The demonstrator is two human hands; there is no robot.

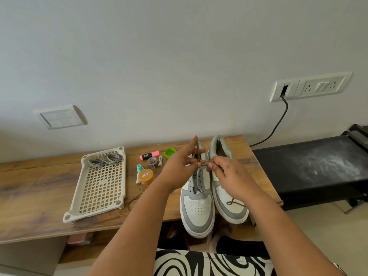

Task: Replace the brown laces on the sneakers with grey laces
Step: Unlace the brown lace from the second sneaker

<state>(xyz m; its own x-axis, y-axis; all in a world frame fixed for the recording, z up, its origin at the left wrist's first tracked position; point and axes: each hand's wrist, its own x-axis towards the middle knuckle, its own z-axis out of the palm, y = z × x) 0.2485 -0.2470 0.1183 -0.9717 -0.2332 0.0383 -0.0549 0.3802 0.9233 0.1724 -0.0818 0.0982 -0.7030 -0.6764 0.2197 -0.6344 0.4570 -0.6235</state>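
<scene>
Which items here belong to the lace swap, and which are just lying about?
Job:
- grey-and-white sneakers
- thin brown lace, wound on the left hand, pinched by the right hand
- coiled grey laces in the perforated cream plastic tray

Lying about:
- pink highlighter
- green cap
- orange-lidded jar
- tape roll

The right hand hides the right sneaker's eyelets.
</scene>
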